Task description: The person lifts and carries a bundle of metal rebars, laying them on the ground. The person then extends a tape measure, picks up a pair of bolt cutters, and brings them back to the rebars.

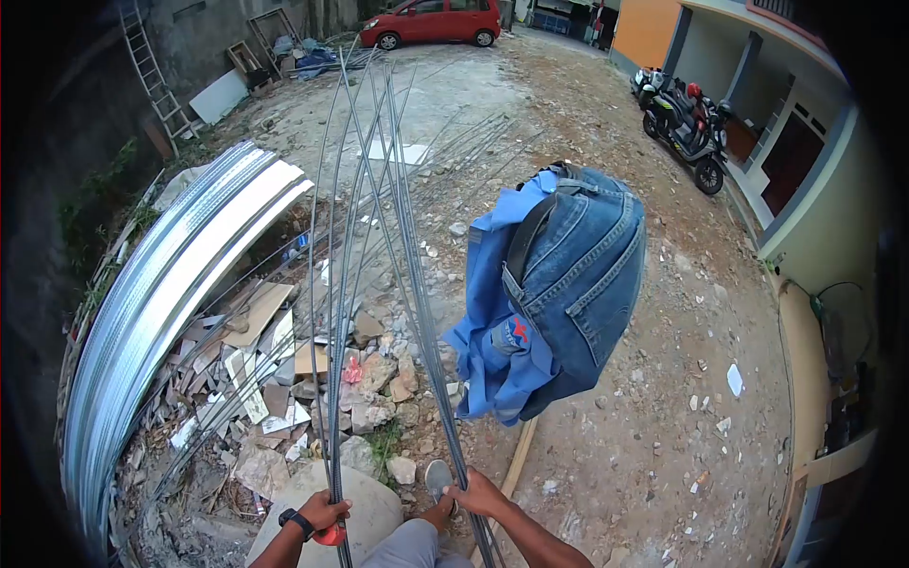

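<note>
My left hand (325, 511), with a dark watch on its wrist, is closed around a bundle of thin steel rods (335, 417). Something red-orange (329, 536) shows just below those fingers; I cannot make out what it is. To the right, my right hand (478, 494) grips a second bundle of steel rods (437, 379). Both bundles run forward, away from me, and their far parts cross and fan out. Where the rods end behind my hands is out of view.
A person bending over in a blue shirt and jeans (592, 275) is just ahead on the right. Rubble and broken tiles (275, 379) lie left, beside long shiny metal profiles (170, 275). Motorbikes (686, 123), a red car (436, 21) and a ladder (151, 71) stand farther off.
</note>
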Motion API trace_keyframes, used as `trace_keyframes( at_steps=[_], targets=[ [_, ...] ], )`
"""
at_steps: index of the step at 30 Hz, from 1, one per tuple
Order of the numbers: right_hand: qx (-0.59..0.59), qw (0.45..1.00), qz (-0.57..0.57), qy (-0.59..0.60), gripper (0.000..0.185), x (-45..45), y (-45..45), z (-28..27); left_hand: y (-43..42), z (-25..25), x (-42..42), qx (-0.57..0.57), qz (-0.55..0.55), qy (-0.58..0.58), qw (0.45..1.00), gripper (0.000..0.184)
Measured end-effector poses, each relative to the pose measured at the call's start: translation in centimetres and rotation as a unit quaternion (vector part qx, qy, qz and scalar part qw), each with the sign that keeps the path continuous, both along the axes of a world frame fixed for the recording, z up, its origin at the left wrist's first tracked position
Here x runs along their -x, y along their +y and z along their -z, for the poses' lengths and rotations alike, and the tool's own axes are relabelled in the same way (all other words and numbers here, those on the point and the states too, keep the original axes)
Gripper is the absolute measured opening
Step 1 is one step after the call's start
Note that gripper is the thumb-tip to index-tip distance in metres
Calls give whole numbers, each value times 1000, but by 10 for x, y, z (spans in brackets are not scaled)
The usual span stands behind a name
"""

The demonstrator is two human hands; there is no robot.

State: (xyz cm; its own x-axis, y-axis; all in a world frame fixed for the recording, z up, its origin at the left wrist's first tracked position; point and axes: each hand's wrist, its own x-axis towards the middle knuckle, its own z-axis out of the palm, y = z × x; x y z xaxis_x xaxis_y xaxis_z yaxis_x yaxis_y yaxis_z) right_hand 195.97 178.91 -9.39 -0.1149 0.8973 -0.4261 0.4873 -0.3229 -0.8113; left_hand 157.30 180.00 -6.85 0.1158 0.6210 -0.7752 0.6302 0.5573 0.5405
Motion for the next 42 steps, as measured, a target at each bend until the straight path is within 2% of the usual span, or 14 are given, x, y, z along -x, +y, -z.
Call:
trace_keyframes(
  at_steps=[2,6,8,12,13,18,21,28,29,30,35,38,40,42],
  targets=[
    [-16,1000,0,14,44,8,-16,-36,-13,-20,31,-7,-3,-32,999,29],
    [-21,1000,6,8,42,14,-51,-154,-35,-142,40,-40,9,-42,998,26],
    [-36,999,15,1,42,8,-70,-184,-45,-192,43,-40,53,-31,997,29],
    [-15,999,36,-3,39,-6,-93,-289,-77,-254,38,-102,97,-12,990,35],
    [-30,998,47,0,37,-9,-98,-299,-86,-283,20,-112,71,-14,991,31],
    [-55,992,90,-74,38,-56,-123,-340,-105,-306,-28,-134,108,-27,985,39],
    [-64,988,123,-61,36,-91,-135,-350,-110,-319,-67,-141,124,-25,982,54],
    [-35,983,182,-5,32,-202,-144,-341,-107,-315,-191,-122,175,-8,977,61],
    [-38,981,188,-3,32,-222,-144,-332,-111,-295,-206,-133,159,-40,978,63],
    [-35,980,195,-1,32,-244,-146,-322,-114,-291,-229,-148,165,-22,975,63],
    [-92,980,174,-12,33,-385,-174,-253,-150,-275,-369,-159,203,60,964,67],
    [-96,977,184,-46,35,-477,-174,-257,-161,-267,-454,-186,174,61,965,61],
    [-109,973,197,-55,35,-531,-187,-250,-164,-262,-508,-160,200,136,957,59],
    [-73,969,227,-71,36,-583,-202,-254,-169,-263,-558,-145,223,95,959,64]
  ],
)
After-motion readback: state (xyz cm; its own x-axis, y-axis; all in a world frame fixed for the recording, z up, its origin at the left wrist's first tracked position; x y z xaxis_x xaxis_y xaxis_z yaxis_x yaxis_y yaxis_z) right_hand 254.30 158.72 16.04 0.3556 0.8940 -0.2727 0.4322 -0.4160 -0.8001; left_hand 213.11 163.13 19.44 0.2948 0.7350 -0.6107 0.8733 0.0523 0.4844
